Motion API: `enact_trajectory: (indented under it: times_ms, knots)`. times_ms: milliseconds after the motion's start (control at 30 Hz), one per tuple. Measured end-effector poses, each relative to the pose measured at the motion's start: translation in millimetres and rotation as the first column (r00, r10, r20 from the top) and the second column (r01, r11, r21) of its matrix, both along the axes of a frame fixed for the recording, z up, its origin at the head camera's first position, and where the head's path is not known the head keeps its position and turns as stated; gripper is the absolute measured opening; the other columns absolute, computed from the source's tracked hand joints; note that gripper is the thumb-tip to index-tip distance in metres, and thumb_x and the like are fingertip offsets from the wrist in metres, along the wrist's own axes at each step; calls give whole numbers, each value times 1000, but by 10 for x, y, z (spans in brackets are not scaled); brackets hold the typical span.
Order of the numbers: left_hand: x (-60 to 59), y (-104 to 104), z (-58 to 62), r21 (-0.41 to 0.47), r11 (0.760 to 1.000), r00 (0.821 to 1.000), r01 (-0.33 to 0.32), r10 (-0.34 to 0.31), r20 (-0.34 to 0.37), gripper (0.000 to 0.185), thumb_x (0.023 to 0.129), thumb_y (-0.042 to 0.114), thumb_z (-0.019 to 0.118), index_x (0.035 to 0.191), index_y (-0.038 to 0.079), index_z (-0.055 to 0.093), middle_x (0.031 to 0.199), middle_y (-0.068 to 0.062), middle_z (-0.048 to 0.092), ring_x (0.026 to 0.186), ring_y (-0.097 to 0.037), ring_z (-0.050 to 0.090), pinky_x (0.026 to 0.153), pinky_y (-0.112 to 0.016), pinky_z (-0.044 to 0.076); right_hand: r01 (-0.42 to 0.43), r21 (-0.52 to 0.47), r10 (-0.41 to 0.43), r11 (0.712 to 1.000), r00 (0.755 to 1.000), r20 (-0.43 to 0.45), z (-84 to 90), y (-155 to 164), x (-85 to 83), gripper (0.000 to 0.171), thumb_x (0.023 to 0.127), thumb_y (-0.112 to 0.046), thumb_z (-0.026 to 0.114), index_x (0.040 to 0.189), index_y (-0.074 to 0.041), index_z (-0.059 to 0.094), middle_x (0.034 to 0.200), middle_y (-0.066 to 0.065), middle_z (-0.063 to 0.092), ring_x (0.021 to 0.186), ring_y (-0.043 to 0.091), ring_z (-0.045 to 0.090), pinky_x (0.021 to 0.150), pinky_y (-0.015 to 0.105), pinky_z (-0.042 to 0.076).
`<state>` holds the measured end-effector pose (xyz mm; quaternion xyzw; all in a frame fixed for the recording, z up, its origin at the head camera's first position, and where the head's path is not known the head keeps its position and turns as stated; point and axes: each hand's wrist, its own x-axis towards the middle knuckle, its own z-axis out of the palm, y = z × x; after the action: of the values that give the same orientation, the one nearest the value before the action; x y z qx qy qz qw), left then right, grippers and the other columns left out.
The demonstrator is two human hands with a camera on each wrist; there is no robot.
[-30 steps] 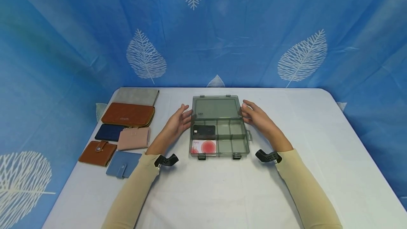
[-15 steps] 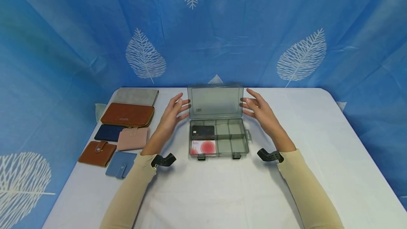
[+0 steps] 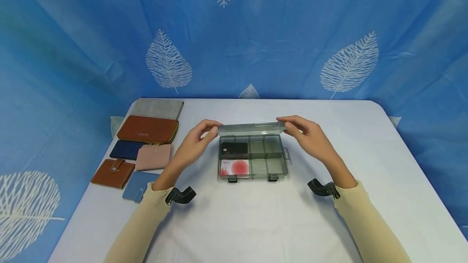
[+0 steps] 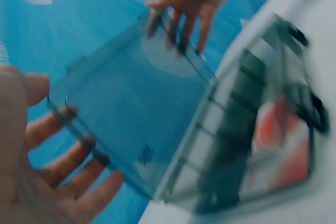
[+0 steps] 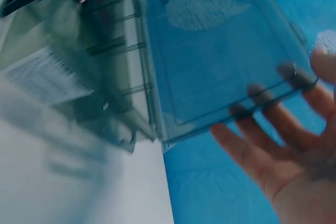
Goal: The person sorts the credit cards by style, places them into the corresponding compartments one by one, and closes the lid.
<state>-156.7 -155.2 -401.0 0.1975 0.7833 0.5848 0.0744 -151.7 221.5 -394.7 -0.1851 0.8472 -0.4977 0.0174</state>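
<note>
A translucent grey compartment box (image 3: 276,167) sits on the table with its hinged lid (image 3: 252,129) raised, seen nearly edge-on in the head view. My left hand (image 3: 191,146) grips the lid's left edge and my right hand (image 3: 310,139) its right edge. Through the clear lid (image 4: 121,93) in the left wrist view, fingertips show behind both sides. The right wrist view has fingertips behind the lid (image 5: 210,61) too. Inside the box, a black card (image 3: 235,149) lies in the back left, and a white card with red circles (image 3: 235,167) in front of it.
Several wallets lie at the table's left: grey (image 3: 156,108), long brown (image 3: 146,129), navy (image 3: 126,149), pink (image 3: 154,157), small brown (image 3: 112,172) and light blue (image 3: 140,185), partly behind the left forearm. A blue leaf-patterned curtain (image 3: 278,52) hangs behind the table (image 3: 252,222).
The lid has swung up from lying back, through near upright, to tilting over the box toward me. Both hands have moved with it, at its sides, and now grip its edges.
</note>
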Motion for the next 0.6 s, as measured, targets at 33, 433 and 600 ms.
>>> enact_trajectory:
  times_ms: [33,433,600]
  knots:
    - [18,-18,-26,-24,999,999,23,-24,-21,37,117,26,50,146,5,59,148,-15,57,144,-34,52,120,-58,41,-10,22,11,1000,1000,-9,-6,15,33,37,115,-30,55,148,-17,67,149,4,64,136,24,62,111,40,52]
    - [-3,-211,-176,-185,928,905,323,-361,-226,33,112,11,59,144,5,66,156,-14,56,151,-33,47,120,-60,40,-217,118,220,969,975,-14,-78,115,165,38,102,-16,76,141,-16,74,149,3,66,143,26,55,112,62,47]
    - [-16,-210,-221,-303,903,877,305,-390,-280,32,105,11,70,136,8,74,155,-13,57,151,-35,47,116,-61,43,-277,206,292,939,955,-46,-143,90,153,44,94,-15,85,137,-13,76,151,6,63,145,36,52,110,65,47]
